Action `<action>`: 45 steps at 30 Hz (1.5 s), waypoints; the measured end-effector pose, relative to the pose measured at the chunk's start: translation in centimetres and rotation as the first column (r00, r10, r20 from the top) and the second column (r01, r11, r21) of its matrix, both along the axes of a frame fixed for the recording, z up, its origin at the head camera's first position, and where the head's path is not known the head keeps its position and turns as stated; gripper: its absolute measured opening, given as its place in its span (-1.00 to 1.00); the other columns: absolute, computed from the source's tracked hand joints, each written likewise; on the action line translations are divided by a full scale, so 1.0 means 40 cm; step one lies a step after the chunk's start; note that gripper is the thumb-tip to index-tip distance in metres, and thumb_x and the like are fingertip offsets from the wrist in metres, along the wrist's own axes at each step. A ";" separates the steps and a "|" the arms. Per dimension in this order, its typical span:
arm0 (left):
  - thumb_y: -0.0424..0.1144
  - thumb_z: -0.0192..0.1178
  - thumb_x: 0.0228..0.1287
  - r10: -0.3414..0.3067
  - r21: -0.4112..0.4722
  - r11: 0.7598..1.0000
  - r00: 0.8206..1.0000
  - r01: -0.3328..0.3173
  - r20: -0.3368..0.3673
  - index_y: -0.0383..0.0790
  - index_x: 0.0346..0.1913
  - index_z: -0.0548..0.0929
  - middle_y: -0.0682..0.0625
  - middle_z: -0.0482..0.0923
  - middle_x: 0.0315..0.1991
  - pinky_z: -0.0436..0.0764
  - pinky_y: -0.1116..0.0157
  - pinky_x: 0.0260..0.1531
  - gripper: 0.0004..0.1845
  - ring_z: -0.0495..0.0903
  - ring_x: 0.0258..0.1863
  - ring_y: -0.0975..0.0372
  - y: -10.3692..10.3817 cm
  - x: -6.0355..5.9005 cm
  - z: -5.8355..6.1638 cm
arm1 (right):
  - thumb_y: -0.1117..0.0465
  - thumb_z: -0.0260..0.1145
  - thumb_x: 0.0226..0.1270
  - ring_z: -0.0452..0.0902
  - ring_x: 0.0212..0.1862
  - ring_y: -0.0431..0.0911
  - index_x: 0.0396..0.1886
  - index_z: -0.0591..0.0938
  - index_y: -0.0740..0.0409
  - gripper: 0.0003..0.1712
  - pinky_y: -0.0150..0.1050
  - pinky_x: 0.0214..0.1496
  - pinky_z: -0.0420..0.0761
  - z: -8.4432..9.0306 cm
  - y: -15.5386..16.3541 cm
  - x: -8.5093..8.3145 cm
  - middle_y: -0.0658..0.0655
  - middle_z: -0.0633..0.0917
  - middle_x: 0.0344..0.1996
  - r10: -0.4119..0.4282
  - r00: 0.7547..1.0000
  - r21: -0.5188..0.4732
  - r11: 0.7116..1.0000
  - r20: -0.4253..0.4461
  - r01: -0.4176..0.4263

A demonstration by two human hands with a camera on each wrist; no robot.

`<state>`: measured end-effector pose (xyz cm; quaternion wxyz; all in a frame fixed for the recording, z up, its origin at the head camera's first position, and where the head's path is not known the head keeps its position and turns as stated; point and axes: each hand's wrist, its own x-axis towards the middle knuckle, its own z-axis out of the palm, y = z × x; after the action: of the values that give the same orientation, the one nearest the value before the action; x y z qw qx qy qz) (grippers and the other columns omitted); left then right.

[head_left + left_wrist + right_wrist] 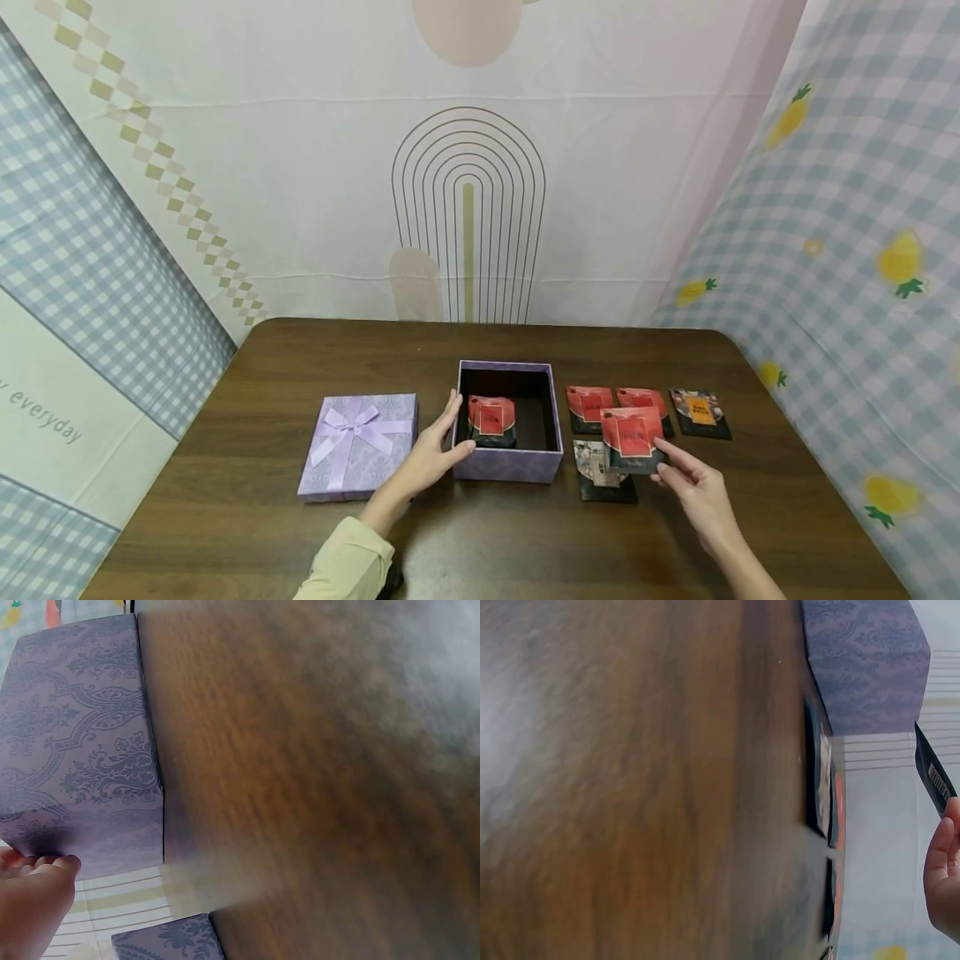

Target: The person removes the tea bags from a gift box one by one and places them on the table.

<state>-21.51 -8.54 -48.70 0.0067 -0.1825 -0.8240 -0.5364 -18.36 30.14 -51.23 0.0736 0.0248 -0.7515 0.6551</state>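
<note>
My right hand [699, 493] pinches a red-and-black sachet [632, 435] by its right edge, raised above the other sachets. In the right wrist view the held sachet [933, 776] shows its dark side with a pale label. Against the left wall of an open purple patterned box [507, 466] rests my left hand [426, 457], fingers extended and thumb near the front corner. Inside the box, at its left, a red-and-black sachet [492, 420] leans; the dark interior shows to its right. The left wrist view has the fingertips [69, 864] touching the box's side [82, 727].
The purple lid [360, 450] with a ribbon bow lies left of the box. To the right lie two red sachets [587, 407] [639, 398], partly covered by the held one, a grey-patterned sachet [606, 490] and an orange-labelled sachet [701, 412] on the brown table [510, 542].
</note>
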 end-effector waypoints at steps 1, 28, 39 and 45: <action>-0.45 0.17 0.13 0.001 0.000 1.000 1.000 -0.001 0.003 -0.43 0.36 0.07 -0.26 -0.14 0.39 -0.02 -0.02 0.28 -0.25 -0.04 0.36 -0.04 0.000 0.000 0.000 | 0.30 0.24 0.22 0.61 -0.39 -0.29 0.13 0.52 0.19 -0.56 -0.43 -0.33 0.59 0.007 -0.001 0.006 -0.15 0.68 -0.32 -0.013 1.000 0.012 1.000 0.007 0.013; -0.34 0.19 0.16 -0.031 0.002 1.000 0.999 0.031 -0.029 -0.40 0.37 0.05 -0.31 -0.14 0.39 0.02 -0.03 0.27 -0.23 -0.03 0.36 -0.04 -0.008 -0.003 -0.003 | 0.37 0.08 0.27 0.58 -0.33 -0.29 0.23 0.31 0.45 -0.48 -0.38 -0.26 0.60 0.051 0.085 0.049 0.13 0.63 -0.12 -0.099 0.938 0.383 0.923 0.332 -0.038; -0.34 0.19 0.17 -0.033 0.001 0.999 0.999 0.033 -0.037 -0.40 0.37 0.05 -0.31 -0.14 0.39 0.02 -0.03 0.27 -0.23 -0.04 0.36 -0.03 -0.007 -0.005 -0.006 | 0.33 0.12 0.28 0.23 0.16 0.40 0.20 0.37 0.38 -0.51 0.24 0.04 0.34 0.035 0.104 0.027 0.54 0.31 0.17 -0.084 0.938 0.624 0.766 0.338 -0.156; -0.35 0.18 0.16 -0.034 -0.008 0.999 0.998 0.033 -0.043 -0.39 0.37 0.06 -0.31 -0.12 0.39 0.02 -0.03 0.27 -0.24 -0.03 0.36 -0.02 -0.008 -0.004 -0.005 | 0.34 0.12 0.26 0.25 0.14 0.40 0.17 0.41 0.38 -0.53 0.25 0.03 0.33 0.026 0.102 0.030 0.54 0.35 0.13 -0.092 0.949 0.674 0.725 0.302 -0.144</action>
<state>-21.66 -8.87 -48.90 0.0149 -0.2079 -0.8225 -0.5292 -17.17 34.22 -50.21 -0.0708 -0.0434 -0.9418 0.3258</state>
